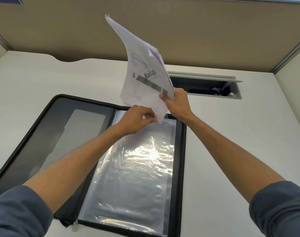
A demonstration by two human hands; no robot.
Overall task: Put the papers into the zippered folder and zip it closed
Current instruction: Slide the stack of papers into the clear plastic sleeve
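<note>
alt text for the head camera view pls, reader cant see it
Two hands lift a curling stack of papers above an open zippered folder lying flat on a white desk: the right hand grips the stack's lower corner, and the left hand pinches its bottom edge over the folder's clear plastic sleeve.

The light is bright and even. A big white shine sits on the clear plastic sleeve (137, 161) (it looks wrinkly there). The desk (43, 77) edges bend near the picture's sides.
</note>
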